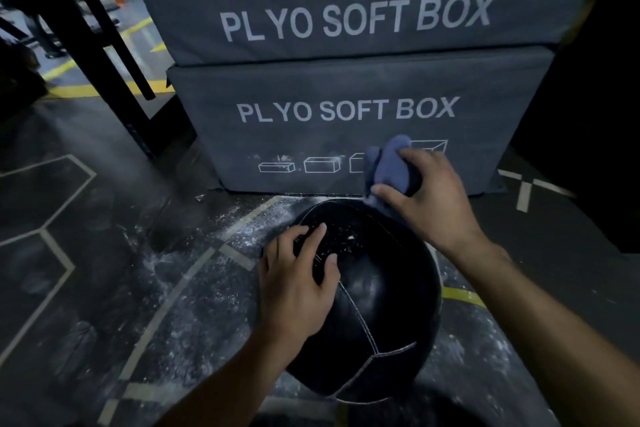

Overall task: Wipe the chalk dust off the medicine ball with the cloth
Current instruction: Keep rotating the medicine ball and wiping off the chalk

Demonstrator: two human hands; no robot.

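A large black medicine ball (377, 308) with white stitched seams lies on the dark gym floor at bottom centre. White chalk specks dot its upper face near the top. My left hand (298, 284) rests flat on the ball's left upper side, fingers spread. My right hand (429, 198) grips a bunched blue-grey cloth (389, 166) above the ball's far right edge. The cloth's lower end hangs at the ball's rim; contact is unclear.
Two stacked grey foam boxes (346, 87) marked PLYO SOFT BOX stand right behind the ball. Chalk dust (242, 229) is scattered over the floor left of the ball. A black rack post (104, 45) stands at the left, a dark block (588, 135) at the right.
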